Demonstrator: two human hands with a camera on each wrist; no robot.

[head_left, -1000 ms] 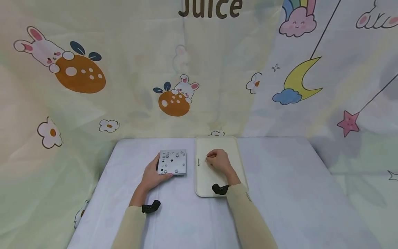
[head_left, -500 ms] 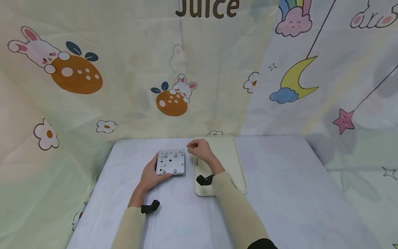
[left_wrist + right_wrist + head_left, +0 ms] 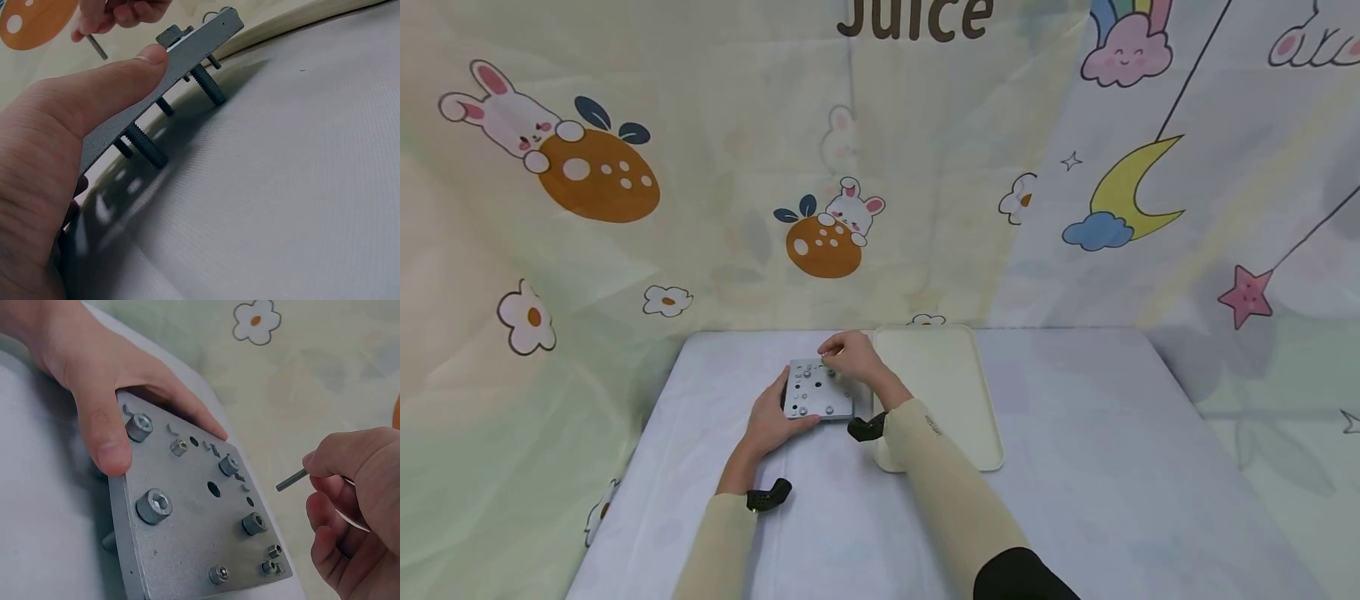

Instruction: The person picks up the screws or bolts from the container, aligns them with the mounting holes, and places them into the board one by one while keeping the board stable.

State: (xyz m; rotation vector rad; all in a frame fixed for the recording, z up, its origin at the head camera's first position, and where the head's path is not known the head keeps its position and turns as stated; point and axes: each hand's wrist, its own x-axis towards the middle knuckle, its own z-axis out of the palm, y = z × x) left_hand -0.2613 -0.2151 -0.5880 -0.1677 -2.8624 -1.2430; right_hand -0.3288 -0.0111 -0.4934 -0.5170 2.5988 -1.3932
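Note:
My left hand (image 3: 767,425) grips a grey metal plate (image 3: 181,544) by its left side, holding it tilted above the cloth with the thumb over the near edge. Socket head screws (image 3: 154,506) of different sizes sit in the plate's holes, and their threaded shanks (image 3: 145,147) stick out underneath. Some holes (image 3: 214,489) have nothing in them. Over the plate's far right part, my right hand (image 3: 856,358) pinches a thin metal pin (image 3: 291,480) between thumb and fingers. The pin's lower end points toward the plate without touching it.
A cream tray (image 3: 940,400) lies just right of the plate, partly beneath my right forearm. White cloth (image 3: 1075,467) covers the table. A printed curtain (image 3: 925,167) hangs behind the table's back edge.
My right hand has moved left from the tray to above the plate, carrying the pin. My left hand keeps its hold on the plate in about the same place.

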